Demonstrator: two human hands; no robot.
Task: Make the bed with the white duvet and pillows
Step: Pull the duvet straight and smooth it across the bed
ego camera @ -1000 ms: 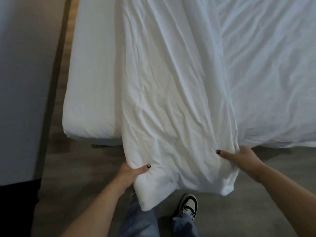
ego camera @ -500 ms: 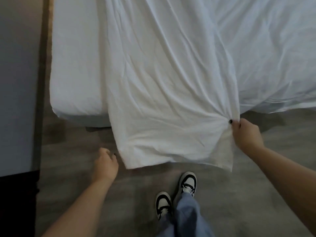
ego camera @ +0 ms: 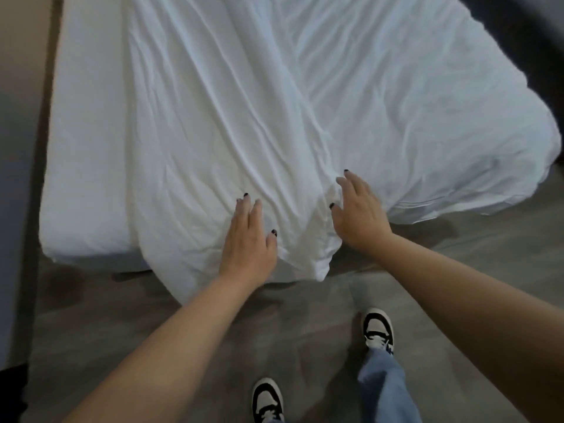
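While both hands lie flat on the bedding, count is: 1 white duvet point(ego camera: 274, 117), 1 bed point(ego camera: 85, 166), 2 hands, 2 black-and-white sneakers; no pillow in view. Duvet lies crumpled over the bed w/ its near corner hanging off the foot edge toward the floor point(ego camera: 183, 331); long folds run from that corner away from the person, up toward top of view, so long axis approx. along the bed. Left hand point(ego camera: 248, 239) presses palm-down on the hanging corner, fingers straight and close together, gripping nothing. Right hand point(ego camera: 357, 215) rests just beside it on the duvet edge, fingers straight, slightly apart, also holding nothing. Left strip of bed is uncovered.
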